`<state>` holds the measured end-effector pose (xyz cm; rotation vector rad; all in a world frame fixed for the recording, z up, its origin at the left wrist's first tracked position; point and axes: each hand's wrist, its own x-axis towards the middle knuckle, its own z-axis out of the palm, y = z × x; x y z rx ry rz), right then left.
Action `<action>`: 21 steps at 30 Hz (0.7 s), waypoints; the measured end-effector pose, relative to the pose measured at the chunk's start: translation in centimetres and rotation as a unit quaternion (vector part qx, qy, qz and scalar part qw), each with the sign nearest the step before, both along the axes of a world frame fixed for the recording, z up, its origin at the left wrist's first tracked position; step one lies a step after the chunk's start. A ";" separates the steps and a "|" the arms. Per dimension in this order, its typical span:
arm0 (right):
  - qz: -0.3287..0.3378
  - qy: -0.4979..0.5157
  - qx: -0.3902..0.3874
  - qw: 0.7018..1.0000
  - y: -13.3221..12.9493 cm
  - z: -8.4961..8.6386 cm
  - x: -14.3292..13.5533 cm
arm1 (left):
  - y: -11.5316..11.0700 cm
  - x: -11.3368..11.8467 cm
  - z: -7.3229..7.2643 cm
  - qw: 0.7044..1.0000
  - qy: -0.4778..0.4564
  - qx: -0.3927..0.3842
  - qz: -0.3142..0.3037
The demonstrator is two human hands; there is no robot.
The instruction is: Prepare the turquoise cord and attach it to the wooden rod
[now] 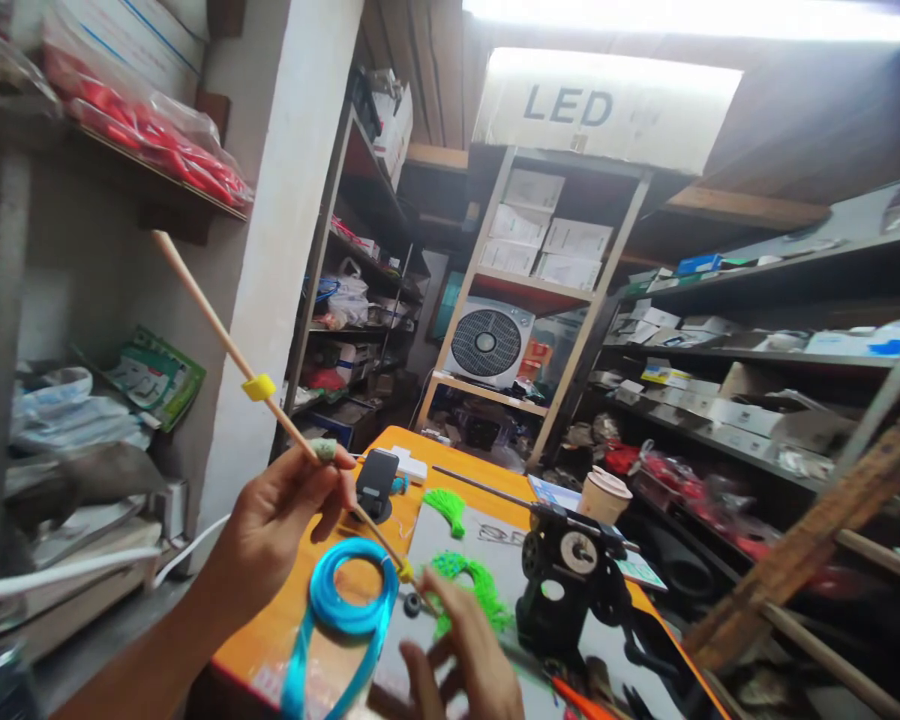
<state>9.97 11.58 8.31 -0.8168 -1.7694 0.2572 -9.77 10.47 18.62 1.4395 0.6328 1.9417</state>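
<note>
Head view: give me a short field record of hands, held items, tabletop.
left hand: grips a thin wooden stick that slants up to the left
on stick: yellow block above the grip, pale green piece at the fingers
right hand: at the stick's lower end, by the green thread tassel
blue cord coil: on the orange table, under the stick
black winder device: right of the hands
paper cup: behind the device
phone on stand: at the far table end
</note>
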 end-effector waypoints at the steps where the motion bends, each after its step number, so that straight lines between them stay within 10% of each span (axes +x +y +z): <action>1: -0.011 -0.056 0.035 0.998 0.8 1.6 -0.2 | 0.1 0.1 0.4 1.000 0.001 0.000 -0.007; 6: -0.025 -0.251 0.079 0.965 4.5 6.5 -1.9 | 0.9 0.3 2.9 1.000 0.003 0.025 -0.007; 14: -0.059 -0.279 0.139 0.948 7.0 4.1 -2.9 | 1.8 -0.9 6.9 0.970 -0.170 0.172 0.036; 21: -0.098 -0.295 0.157 0.937 8.2 7.3 -1.3 | -1.2 -4.2 11.2 0.930 -0.250 0.259 0.080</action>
